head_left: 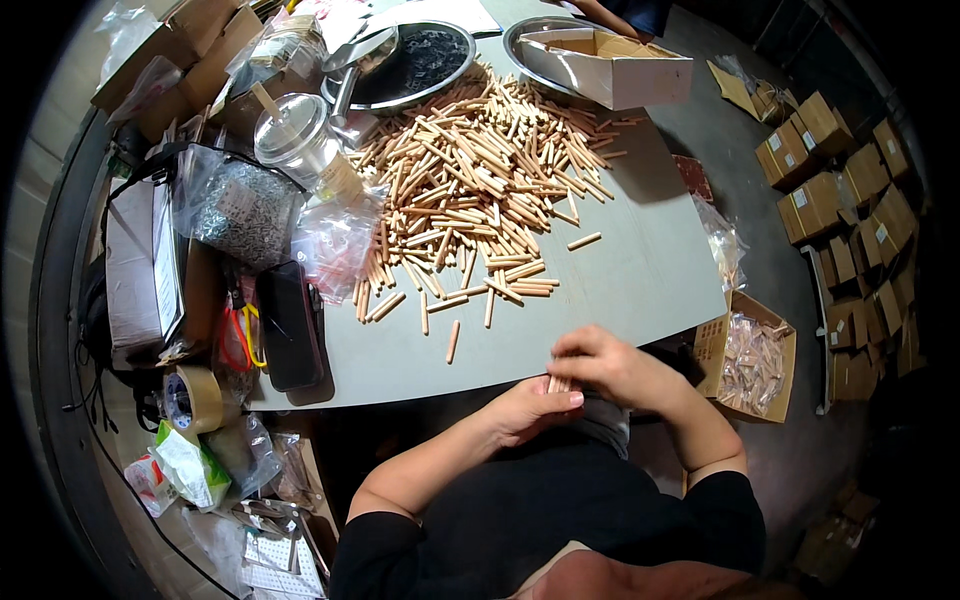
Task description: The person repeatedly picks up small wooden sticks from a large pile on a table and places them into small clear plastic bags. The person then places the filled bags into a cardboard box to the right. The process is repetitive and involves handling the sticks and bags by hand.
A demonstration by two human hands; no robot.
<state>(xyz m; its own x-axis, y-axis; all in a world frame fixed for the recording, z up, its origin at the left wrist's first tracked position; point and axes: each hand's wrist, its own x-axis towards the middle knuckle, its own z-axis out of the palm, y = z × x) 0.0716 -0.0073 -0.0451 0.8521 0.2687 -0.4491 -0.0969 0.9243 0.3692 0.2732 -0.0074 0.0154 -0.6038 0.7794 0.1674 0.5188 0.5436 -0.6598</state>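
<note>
My left hand (522,411) is closed round a small bunch of short wooden dowels (560,384) just off the table's front edge, thumb across them. Over the same bunch, my right hand (612,368) curls its fingers, touching the upper ends; its palm and some fingertips are hidden. A big heap of loose wooden dowels (470,165) covers the middle of the table. Nearest to my hands, one single dowel (453,341) lies apart from the heap.
The grey table (640,270) bears metal bowls (466,75), a white box (640,80), a plastic cup (300,130), a phone (290,328) and scissors (240,335). A carton of bagged dowels (750,365) stands at right. Cardboard boxes (810,205) are stacked beyond. Another person's arm (612,15) shows at the top.
</note>
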